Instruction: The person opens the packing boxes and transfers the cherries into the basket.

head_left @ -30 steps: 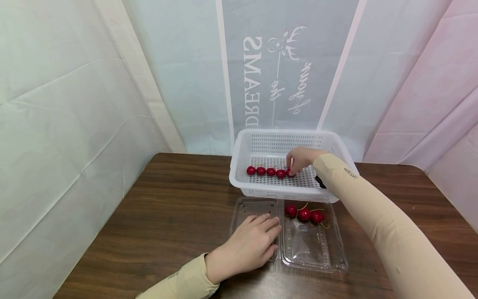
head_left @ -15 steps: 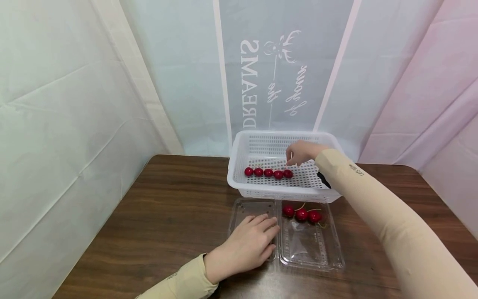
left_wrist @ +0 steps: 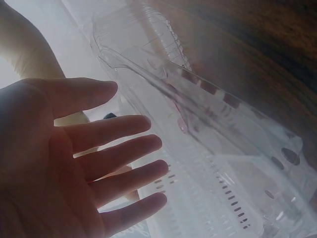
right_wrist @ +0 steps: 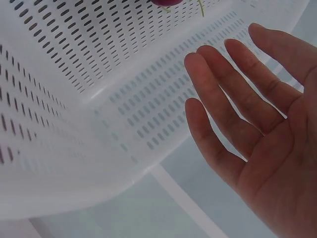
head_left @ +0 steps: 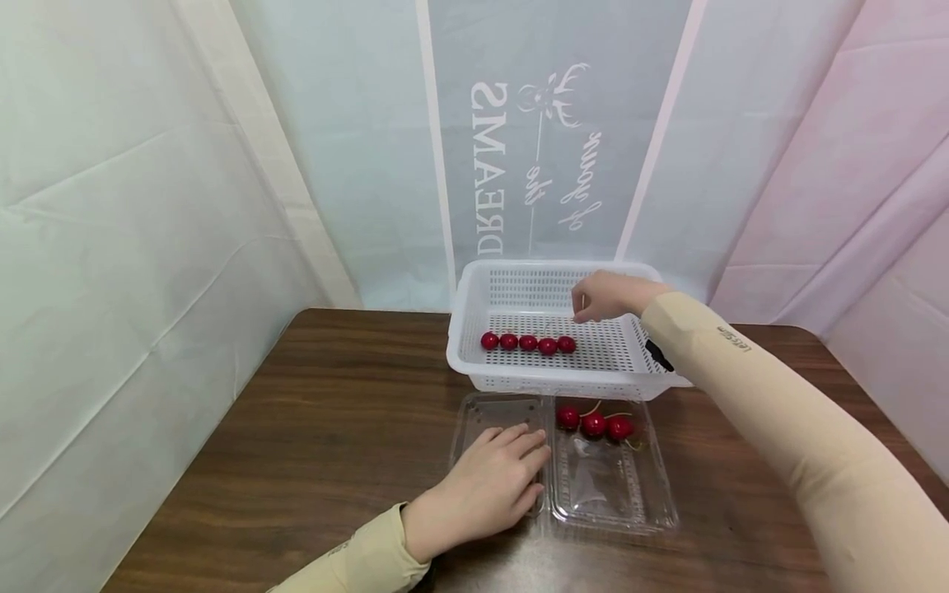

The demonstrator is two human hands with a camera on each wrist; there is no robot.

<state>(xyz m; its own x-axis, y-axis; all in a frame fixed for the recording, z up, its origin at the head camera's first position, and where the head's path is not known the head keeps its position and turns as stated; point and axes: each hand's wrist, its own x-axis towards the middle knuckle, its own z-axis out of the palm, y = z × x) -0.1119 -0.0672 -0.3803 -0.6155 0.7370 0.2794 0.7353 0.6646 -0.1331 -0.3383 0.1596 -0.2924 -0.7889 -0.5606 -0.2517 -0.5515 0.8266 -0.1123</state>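
Note:
My right hand (head_left: pixel 611 295) is raised over the right part of the white perforated basket (head_left: pixel 457 350). In the right wrist view its fingers (right_wrist: pixel 210 84) are relaxed, with nothing between them. Inside the basket, a row of several red cherries (head_left: pixel 528 343) lies on the bottom, left of and below that hand. My left hand (head_left: pixel 485 486) rests with spread fingers on the left half of a clear plastic clamshell box (head_left: pixel 610 494). Three cherries (head_left: pixel 593 425) with stems lie along the far edge of the box's right half. Straight left fingers (left_wrist: pixel 124 148) show beside the clear plastic in the left wrist view.
The basket stands at the far edge of the brown wooden table (head_left: pixel 334 428), against a grey printed curtain (head_left: pixel 556 148). Directly in front of it lies the unfolded box. White cloth (head_left: pixel 133 206) hangs along the left side.
My right hand has let go of the rightmost cherry in the row and moved up and slightly right. The left hand stays on the box. The head view has shifted slightly.

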